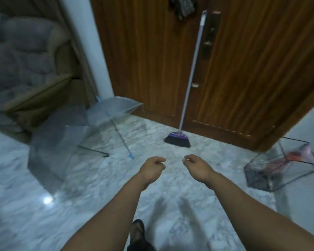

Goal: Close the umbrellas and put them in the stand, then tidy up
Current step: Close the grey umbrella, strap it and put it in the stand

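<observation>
Two clear, domed umbrellas (83, 131) lie open on glossy marble floor (98, 205).

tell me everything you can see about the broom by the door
The broom stands nearly upright, tilted so its top leans right against the brown wooden door. It has a long, thin, pale grey or lilac handle with a white tip and a small pale label partway down. At the bottom is a purple, plastic-looking head with dark bristles splayed on the marble-patterned floor close to the foot of the door. Neither hand touches it, and the open clear umbrellas lie apart to its left.
</observation>
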